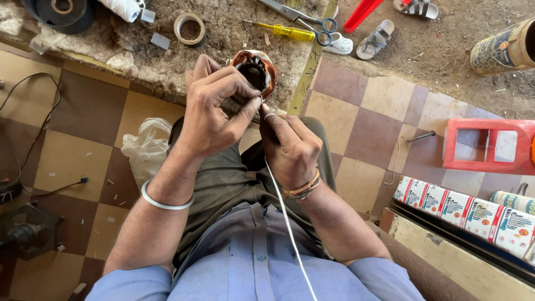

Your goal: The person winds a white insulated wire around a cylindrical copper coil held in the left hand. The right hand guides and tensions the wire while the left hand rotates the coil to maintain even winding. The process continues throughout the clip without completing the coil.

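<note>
White cord [287,223], thin and smooth, runs up from your blue shirt [251,262] to your right hand [291,147], whose fingers are pinched together on it. Your left hand [214,111], a plain metal bangle [164,200] at its wrist, closes its fingertips on the same cord just beside the motor stator [255,71]. That stator is a round, copper-wound core with a dark toothed bore, resting at the edge of the rough stone slab [167,61] directly ahead of both hands. Farther out on the slab lie 1 ring of tape [189,28], 1 yellow-handled screwdriver [281,31] and 1 pair of blue-handled scissors [304,18].
</note>
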Demonstrator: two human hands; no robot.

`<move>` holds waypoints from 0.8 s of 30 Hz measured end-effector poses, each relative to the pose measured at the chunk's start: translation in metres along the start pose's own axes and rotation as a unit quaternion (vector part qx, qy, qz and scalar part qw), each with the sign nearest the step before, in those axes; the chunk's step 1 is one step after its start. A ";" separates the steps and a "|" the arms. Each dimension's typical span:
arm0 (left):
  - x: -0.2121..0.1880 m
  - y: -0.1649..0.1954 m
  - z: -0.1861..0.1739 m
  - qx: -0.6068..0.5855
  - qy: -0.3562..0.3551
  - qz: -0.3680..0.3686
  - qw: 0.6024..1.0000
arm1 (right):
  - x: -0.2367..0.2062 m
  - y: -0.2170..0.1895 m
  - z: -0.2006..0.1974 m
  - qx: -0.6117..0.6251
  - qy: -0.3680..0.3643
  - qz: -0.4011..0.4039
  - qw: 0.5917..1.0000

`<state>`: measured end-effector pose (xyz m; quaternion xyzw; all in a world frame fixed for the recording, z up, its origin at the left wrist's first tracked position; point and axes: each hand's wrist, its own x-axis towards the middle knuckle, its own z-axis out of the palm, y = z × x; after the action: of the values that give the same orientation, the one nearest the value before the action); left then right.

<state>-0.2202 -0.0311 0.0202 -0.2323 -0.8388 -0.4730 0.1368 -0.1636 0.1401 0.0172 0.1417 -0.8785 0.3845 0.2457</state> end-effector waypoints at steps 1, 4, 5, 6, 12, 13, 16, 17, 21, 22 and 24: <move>0.000 0.000 0.000 -0.005 0.003 0.002 1.000 | 0.001 -0.001 -0.001 0.003 0.002 0.007 1.000; 0.000 0.001 0.000 0.005 0.007 0.005 1.000 | 0.004 -0.004 -0.007 -0.009 0.002 0.007 1.000; -0.001 0.000 0.000 0.008 0.006 0.001 1.000 | 0.006 -0.004 -0.010 -0.015 -0.001 0.004 1.000; -0.001 0.000 0.000 0.011 0.004 -0.005 1.000 | 0.007 -0.004 -0.012 -0.016 -0.006 -0.001 1.000; -0.001 -0.004 0.001 0.023 -0.015 -0.018 0.999 | 0.031 0.023 -0.021 0.009 -0.024 0.025 0.999; -0.001 -0.004 0.001 0.022 -0.017 -0.020 0.999 | 0.034 0.027 -0.019 0.018 -0.030 0.038 0.999; 0.000 -0.001 -0.002 0.019 -0.023 -0.020 0.999 | 0.039 0.035 -0.015 0.070 -0.045 0.083 0.993; 0.000 0.000 -0.005 0.037 -0.029 -0.015 0.999 | 0.039 0.036 -0.013 0.092 -0.050 0.098 0.990; 0.002 0.007 -0.012 0.090 -0.045 0.009 0.995 | 0.035 0.035 -0.010 0.100 -0.051 0.133 0.985; 0.003 0.010 -0.012 0.097 -0.049 0.018 0.994 | 0.035 0.034 -0.010 0.094 -0.046 0.133 0.986; 0.002 0.020 -0.005 0.197 -0.037 0.027 0.979 | 0.034 0.032 -0.010 0.081 -0.037 0.128 0.988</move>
<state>-0.2117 -0.0259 0.0381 -0.2404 -0.9136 -0.2853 0.1615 -0.2028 0.1674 0.0218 0.0620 -0.8636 0.4773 0.1499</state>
